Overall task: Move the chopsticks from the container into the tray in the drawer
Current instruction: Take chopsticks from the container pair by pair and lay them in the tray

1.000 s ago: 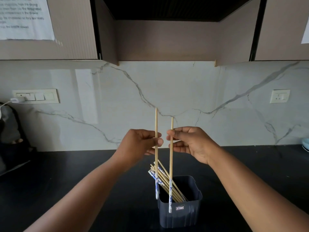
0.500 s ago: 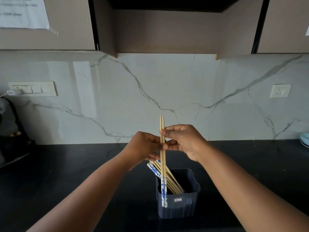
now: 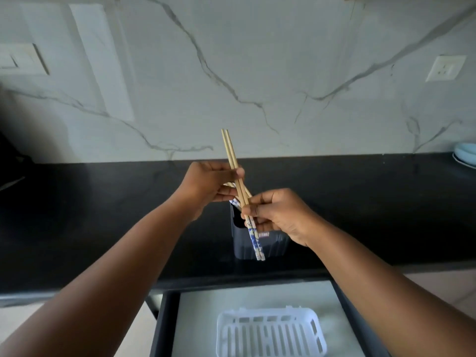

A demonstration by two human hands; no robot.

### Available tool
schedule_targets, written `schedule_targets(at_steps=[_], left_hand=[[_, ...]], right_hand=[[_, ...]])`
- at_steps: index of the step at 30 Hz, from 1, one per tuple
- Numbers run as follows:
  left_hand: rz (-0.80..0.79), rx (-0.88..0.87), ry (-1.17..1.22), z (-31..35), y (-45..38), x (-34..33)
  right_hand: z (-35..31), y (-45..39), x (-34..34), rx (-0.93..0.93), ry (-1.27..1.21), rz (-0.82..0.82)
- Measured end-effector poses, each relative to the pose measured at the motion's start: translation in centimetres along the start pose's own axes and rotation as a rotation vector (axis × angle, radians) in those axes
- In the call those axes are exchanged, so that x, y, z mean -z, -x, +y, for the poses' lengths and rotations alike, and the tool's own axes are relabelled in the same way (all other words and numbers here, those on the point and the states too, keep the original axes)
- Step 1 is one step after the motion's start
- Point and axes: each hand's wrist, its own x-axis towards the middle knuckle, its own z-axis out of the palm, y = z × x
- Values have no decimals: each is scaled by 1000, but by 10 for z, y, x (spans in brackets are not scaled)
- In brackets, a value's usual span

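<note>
Because your right hand [image 3: 278, 215] covers it, most of the dark container [image 3: 260, 244] on the black counter [image 3: 103, 215] is hidden, and the chopsticks inside cannot be counted. You pinch two chopsticks [image 3: 238, 186] with both hands, left hand [image 3: 208, 185] higher. One white tray [image 3: 270, 333], cut off below, lies in the open drawer [image 3: 195, 318].

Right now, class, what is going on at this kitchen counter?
A person holds a pair of chopsticks with both hands: the left hand grips them higher up, the right hand lower, near the blue-patterned ends. The pair is tilted, above a dark container on the black counter, where more chopsticks remain. Below, the drawer stands open with a white tray inside, with no chopsticks in it.
</note>
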Motion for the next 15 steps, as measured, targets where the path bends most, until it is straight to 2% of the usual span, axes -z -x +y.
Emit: schedule_targets(at_steps=[3, 5, 8, 10, 12, 15], left_hand=[[-83, -12, -45, -28, 6, -4], [-118, -118, -135, -54, 10, 3], [5, -301, -463, -99, 18, 31], [60, -350, -707, -129, 15, 49], [-5, -269, -956, -157, 6, 56], [-85, 42, -1389, -197, -2, 41]], right_hand=[[26, 5, 4, -26, 39, -20], [53, 11, 8, -53, 122, -25], [109, 27, 16, -68, 486, -82], [148, 38, 20, -119, 712, -192], [180, 45, 21, -204, 891, -318], [222, 47, 16, -302, 1081, -448]])
